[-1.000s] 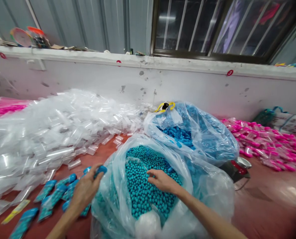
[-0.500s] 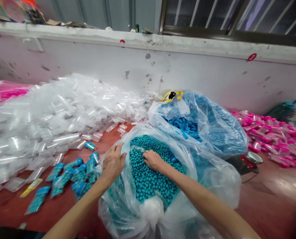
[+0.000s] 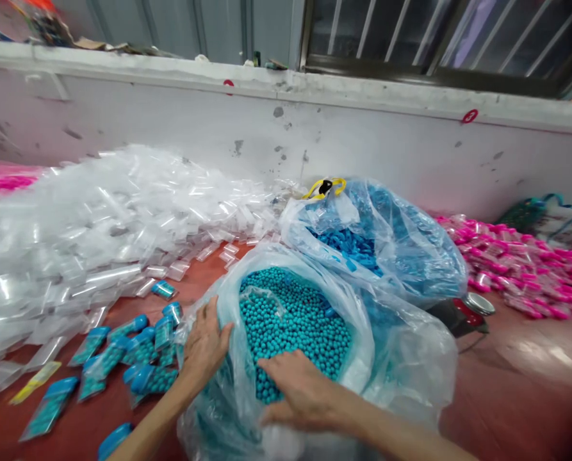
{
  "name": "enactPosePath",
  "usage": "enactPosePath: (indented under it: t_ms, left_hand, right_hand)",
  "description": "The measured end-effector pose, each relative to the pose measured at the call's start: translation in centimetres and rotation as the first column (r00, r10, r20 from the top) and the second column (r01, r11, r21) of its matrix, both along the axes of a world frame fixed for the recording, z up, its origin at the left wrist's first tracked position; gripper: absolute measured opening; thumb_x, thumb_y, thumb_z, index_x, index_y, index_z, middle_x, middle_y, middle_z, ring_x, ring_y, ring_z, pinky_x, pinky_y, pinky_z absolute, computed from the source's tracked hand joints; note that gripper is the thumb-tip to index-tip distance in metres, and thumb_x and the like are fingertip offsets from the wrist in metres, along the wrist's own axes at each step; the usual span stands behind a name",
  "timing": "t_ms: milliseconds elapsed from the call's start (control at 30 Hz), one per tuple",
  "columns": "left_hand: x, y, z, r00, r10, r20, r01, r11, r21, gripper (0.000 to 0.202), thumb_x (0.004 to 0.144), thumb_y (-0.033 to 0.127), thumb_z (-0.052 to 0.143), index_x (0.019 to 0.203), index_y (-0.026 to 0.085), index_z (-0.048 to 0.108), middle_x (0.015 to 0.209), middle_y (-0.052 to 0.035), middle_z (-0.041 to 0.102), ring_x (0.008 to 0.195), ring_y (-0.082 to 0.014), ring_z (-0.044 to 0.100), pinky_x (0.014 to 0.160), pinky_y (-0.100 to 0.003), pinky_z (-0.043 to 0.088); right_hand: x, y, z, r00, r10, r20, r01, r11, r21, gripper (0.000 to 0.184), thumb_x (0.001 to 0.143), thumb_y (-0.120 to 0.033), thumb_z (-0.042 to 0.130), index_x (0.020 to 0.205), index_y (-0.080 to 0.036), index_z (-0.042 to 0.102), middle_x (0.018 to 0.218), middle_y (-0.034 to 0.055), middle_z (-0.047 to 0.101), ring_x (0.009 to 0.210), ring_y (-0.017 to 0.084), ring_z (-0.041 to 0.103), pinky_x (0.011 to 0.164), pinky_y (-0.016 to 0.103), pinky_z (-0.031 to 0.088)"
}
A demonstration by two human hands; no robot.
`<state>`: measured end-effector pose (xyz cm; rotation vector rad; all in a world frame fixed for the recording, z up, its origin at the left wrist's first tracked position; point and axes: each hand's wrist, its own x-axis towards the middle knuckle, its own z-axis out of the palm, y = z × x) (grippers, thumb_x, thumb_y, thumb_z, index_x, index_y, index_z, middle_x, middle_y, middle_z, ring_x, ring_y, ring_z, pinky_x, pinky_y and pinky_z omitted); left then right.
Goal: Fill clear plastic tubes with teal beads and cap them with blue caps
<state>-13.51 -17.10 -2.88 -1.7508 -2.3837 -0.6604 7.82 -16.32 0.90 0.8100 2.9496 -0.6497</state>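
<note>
A clear plastic bag (image 3: 362, 333) stands in front of me, its mouth rolled back around a mass of teal beads (image 3: 305, 314). A clear piece of plastic (image 3: 266, 296) lies half buried among them. My left hand (image 3: 205, 342) rests against the bag's left rim, thumb and fingers apart. Over the near edge of the mouth is my right hand (image 3: 298, 390), slightly blurred, thumb spread from the fingers and nothing visible in it. To the left lie several clear tubes filled with teal beads and topped with blue caps (image 3: 144, 346).
Empty clear tubes (image 3: 122, 218) form a large heap at the left. Behind the bead bag sits a bag of blue caps (image 3: 401, 243). Pink-capped tubes (image 3: 521, 262) are piled at the right. A yellow strip (image 3: 36, 382) lies on the red table (image 3: 521, 378).
My right hand has come back from the middle of the beads to the near rim, and its fingers have spread. My left hand stays by the left rim. The view has shifted slightly.
</note>
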Motion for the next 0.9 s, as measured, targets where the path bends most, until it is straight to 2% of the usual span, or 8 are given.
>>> enactPosePath:
  t_ms: [100, 233, 300, 400, 533, 667, 800, 900]
  left_hand:
    - [-0.7, -1.1, -1.0, 1.000, -0.018, 0.003, 0.018, 0.999, -0.042, 0.058, 0.084, 0.040, 0.033, 0.130, 0.006, 0.027, 0.117, -0.0201, 0.048, 0.107, -0.0301, 0.051, 0.083, -0.041, 0.045]
    - [-1.1, -1.8, -2.4, 1.000, -0.011, -0.016, 0.010, 0.999, -0.035, 0.063, 0.082, 0.047, 0.027, 0.129, 0.005, 0.029, 0.117, -0.0203, 0.048, 0.109, -0.0315, 0.048, 0.084, -0.042, 0.044]
    - [-1.0, -1.8, -2.7, 1.000, -0.018, -0.024, 0.016, 0.997, -0.069, 0.061, 0.083, 0.046, 0.025, 0.127, 0.005, 0.033, 0.115, -0.0202, 0.049, 0.106, -0.0311, 0.051, 0.085, -0.041, 0.043]
    - [-0.7, -1.7, -2.7, 0.998, -0.055, -0.036, 0.050, 0.992, -0.117, 0.058, 0.083, 0.043, 0.024, 0.125, 0.005, 0.036, 0.114, -0.0189, 0.050, 0.105, -0.0297, 0.051, 0.086, -0.039, 0.043]
    - [-0.6, -1.9, -2.3, 0.997, -0.053, -0.056, 0.044, 0.988, -0.147, 0.055, 0.084, 0.040, 0.023, 0.125, 0.005, 0.037, 0.113, -0.0187, 0.051, 0.103, -0.0293, 0.052, 0.085, -0.040, 0.043]
    - [-0.5, -1.7, -2.1, 0.999, -0.044, -0.023, 0.040, 0.990, -0.138, 0.054, 0.084, 0.038, 0.026, 0.125, 0.005, 0.038, 0.112, -0.0184, 0.053, 0.102, -0.0285, 0.054, 0.085, -0.039, 0.043]
    - [-1.0, -2.0, -1.7, 0.995, -0.082, 0.053, 0.087, 0.991, -0.101, 0.052, 0.082, 0.038, 0.031, 0.122, 0.007, 0.042, 0.112, -0.0167, 0.055, 0.103, -0.0272, 0.055, 0.086, -0.040, 0.044]
    - [-2.2, -4.1, -1.4, 0.961, -0.252, 0.119, 0.264, 0.959, -0.104, 0.052, 0.081, 0.041, 0.038, 0.127, 0.017, 0.037, 0.122, -0.0117, 0.052, 0.110, -0.0245, 0.051, 0.090, -0.038, 0.043]
  right_hand:
    - [0.3, -2.5, -0.7, 0.998, 0.064, -0.026, -0.065, 0.998, -0.019, 0.087, 0.068, -0.052, 0.061, 0.135, -0.013, 0.022, 0.121, 0.0176, 0.049, 0.104, 0.030, 0.048, 0.086, 0.042, 0.035]
    - [-0.1, -1.9, -1.1, 0.997, -0.045, -0.060, 0.043, 0.999, -0.030, 0.062, 0.077, -0.050, 0.052, 0.128, -0.019, 0.034, 0.109, 0.0091, 0.059, 0.095, 0.025, 0.055, 0.080, 0.035, 0.041]
    - [0.0, 0.4, -0.7, 0.985, -0.170, -0.042, 0.172, 0.984, 0.051, 0.038, 0.084, -0.043, 0.045, 0.115, -0.023, 0.048, 0.100, 0.0047, 0.062, 0.092, 0.022, 0.057, 0.077, 0.032, 0.042]
    - [1.2, 5.5, -0.4, 0.913, -0.387, 0.128, 0.357, 0.911, 0.205, 0.020, 0.083, -0.030, 0.047, 0.094, -0.018, 0.059, 0.093, 0.0067, 0.064, 0.089, 0.021, 0.058, 0.075, 0.029, 0.043]
    - [4.0, 12.2, -0.6, 0.796, -0.594, 0.113, 0.538, 0.781, 0.317, 0.031, 0.077, -0.005, 0.040, 0.105, -0.005, 0.055, 0.105, 0.0204, 0.058, 0.098, 0.024, 0.054, 0.080, 0.033, 0.041]
    - [5.4, 15.4, -0.4, 0.710, -0.701, 0.061, 0.644, 0.683, 0.346, 0.034, 0.081, -0.004, 0.032, 0.108, -0.008, 0.053, 0.103, 0.0179, 0.060, 0.095, 0.022, 0.056, 0.082, 0.032, 0.040]
    - [5.4, 14.3, 0.8, 0.733, -0.679, 0.040, 0.635, 0.704, 0.319, 0.030, 0.085, -0.015, 0.036, 0.108, -0.007, 0.053, 0.103, 0.0183, 0.061, 0.098, 0.024, 0.055, 0.085, 0.033, 0.039]
    - [6.2, 10.5, 2.1, 0.854, -0.517, 0.060, 0.502, 0.849, 0.166, 0.037, 0.084, -0.029, 0.046, 0.118, -0.014, 0.050, 0.115, 0.0117, 0.058, 0.106, 0.022, 0.052, 0.089, 0.030, 0.038]
